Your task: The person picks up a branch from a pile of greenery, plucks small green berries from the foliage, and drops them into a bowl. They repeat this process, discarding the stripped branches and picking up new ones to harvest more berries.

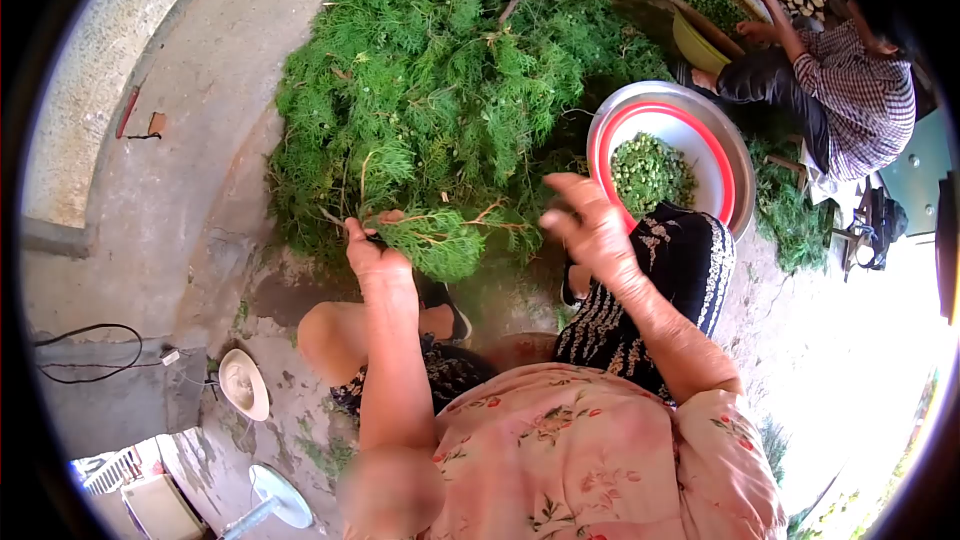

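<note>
My left hand [378,248] is closed around the stem of a leafy green conifer sprig [440,242], whose foliage fans out to the right. Right behind it rises a big heap of cut evergreen branches [430,80]. My right hand [590,220] hangs in the air beside my knee, its fingers bent and apart, with nothing visible between them. Close to that hand stands a white basin with a red rim [716,155], set inside a wider metal basin [742,185]. Small green cones or seed pods [650,172] lie in the white basin.
At the upper right a co-worker in a checked shirt [850,90] sits by a yellow-green basin [698,48] and a container of green pieces [712,2]. A pale hat-like dish [244,384] and a light blue stool [282,496] are at lower left. A black cable [110,328] hangs at left.
</note>
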`<state>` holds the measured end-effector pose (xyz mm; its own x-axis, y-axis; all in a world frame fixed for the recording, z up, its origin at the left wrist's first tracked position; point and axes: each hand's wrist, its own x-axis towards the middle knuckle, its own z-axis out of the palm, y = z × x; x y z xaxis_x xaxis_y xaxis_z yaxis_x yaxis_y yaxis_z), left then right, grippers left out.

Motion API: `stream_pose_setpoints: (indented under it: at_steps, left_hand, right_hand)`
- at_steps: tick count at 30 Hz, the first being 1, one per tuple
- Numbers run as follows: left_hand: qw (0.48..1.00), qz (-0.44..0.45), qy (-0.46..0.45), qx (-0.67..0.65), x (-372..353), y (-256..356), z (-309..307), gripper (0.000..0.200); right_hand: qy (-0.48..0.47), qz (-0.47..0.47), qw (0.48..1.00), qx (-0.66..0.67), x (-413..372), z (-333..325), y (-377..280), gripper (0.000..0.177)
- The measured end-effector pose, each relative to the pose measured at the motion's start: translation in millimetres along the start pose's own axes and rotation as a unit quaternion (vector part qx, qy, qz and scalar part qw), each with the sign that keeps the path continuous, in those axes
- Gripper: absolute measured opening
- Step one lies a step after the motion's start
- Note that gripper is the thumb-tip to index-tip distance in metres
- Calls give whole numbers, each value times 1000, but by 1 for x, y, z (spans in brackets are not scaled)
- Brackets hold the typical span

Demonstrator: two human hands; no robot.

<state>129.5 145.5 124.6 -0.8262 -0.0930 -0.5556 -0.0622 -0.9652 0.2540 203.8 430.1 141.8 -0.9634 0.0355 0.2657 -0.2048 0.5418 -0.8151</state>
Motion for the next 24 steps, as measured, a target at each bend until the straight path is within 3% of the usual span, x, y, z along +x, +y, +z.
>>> stream_pose_setpoints:
  at_steps: [1, 3, 4, 7, 8, 12, 15, 18, 21, 24]
  left_hand:
    - [999, -32, -15, -24, 1, -2, -3, 38]
    - [998, 0, 21, 59, -15, -17, 12, 39]
    - [994, 18, 38, 100, -21, -20, 18, 39]
    - [998, -12, -5, 58, -17, -14, 7, 38]
    - [997, 2, 20, 80, -36, -20, 24, 37]
    - [997, 15, 20, 72, -25, -22, 13, 37]
    - [998, -1, 25, 51, -27, -26, 13, 37]
    - [998, 13, 19, 51, -26, -27, 7, 34]
    - [998, 26, 18, 56, -27, -34, 10, 29]
    - [994, 48, 13, 101, -30, -38, 11, 27]
  right_hand:
    - [-19, -81, 994, -65, 0, 9, -15, 52]
    - [-75, -100, 985, -120, -3, 27, -21, 55]
    - [-95, -92, 985, -112, -6, 33, -20, 55]
    - [1, -55, 998, -12, -14, 32, -42, 53]
    - [8, -78, 996, -29, -12, 29, -47, 50]
    - [-66, -134, 989, -2, -13, 39, -69, 51]
    - [-45, -114, 990, 66, -16, 53, -68, 27]
    - [-134, 23, 982, 129, -22, 46, -77, 13]
    - [-195, 50, 966, 165, -31, 55, -65, 16]
    - [-242, 172, 926, 234, -34, 61, -63, 17]
